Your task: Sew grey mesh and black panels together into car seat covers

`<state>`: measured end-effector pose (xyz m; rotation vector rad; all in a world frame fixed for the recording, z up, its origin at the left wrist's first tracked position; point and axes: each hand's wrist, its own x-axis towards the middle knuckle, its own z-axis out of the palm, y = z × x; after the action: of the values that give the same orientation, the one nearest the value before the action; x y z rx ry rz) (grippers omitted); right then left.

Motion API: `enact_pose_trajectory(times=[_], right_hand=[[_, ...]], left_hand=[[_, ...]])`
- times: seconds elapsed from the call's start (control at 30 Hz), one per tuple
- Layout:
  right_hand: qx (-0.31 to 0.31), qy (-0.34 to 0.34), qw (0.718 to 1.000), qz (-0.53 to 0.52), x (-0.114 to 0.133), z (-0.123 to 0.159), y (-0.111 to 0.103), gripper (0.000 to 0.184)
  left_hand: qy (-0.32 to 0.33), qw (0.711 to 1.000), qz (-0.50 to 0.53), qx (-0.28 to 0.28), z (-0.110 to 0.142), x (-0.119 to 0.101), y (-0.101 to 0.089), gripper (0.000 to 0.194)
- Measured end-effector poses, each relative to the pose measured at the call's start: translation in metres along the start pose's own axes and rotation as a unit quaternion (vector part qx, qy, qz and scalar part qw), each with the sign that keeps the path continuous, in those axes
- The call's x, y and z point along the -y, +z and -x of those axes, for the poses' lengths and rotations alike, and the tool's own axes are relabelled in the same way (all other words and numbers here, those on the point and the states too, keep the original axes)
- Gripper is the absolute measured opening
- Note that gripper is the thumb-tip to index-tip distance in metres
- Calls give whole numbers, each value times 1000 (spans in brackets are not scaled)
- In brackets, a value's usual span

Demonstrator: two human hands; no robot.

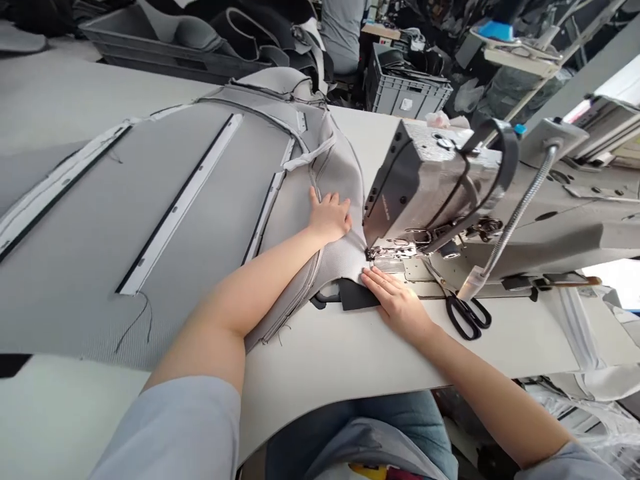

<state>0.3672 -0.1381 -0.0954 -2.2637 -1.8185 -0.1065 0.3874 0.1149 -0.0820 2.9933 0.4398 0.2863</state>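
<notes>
A large grey fabric cover with sewn-in white and black strips spreads over the left of the table, its right edge reaching the needle area of a sewing machine. My left hand lies on the cover with fingers spread, left of the machine head. Close below the presser foot, my right hand rests nearly flat, fingertips on the fabric edge beside a dark flat piece. Its fingers are stretched out together. Black-handled scissors lie to the right of that hand.
A flexible-neck lamp hangs over the machine bed. Behind the table stand a dark tray of fabric parts and a grey crate. A person sits farther back. Loose threads hang from the cover.
</notes>
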Motion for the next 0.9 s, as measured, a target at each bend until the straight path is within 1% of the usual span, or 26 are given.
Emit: enact_pose_trajectory(times=[0.1, 0.33, 0.63, 0.83, 0.9], right_hand=[[3, 0, 1000, 5, 0, 0, -2, 69], [-14, -22, 1000, 2, 1, 2, -3, 74], [-26, -3, 1000, 9, 2, 0, -2, 68], [-27, 23, 999, -10, 1, 1, 0, 64], [-27, 28, 999, -18, 1, -1, 1, 61]], left_hand=[[0, 1000, 13, 6, 1, 2, -1, 47], [6, 999, 40, -9, 3, 6, 0, 42], [3, 997, 69, -32, 1, 12, 1, 39], [-15, 994, 110, -20, 2, 14, -3, 39], [-31, 993, 115, -14, 4, 14, -5, 38]])
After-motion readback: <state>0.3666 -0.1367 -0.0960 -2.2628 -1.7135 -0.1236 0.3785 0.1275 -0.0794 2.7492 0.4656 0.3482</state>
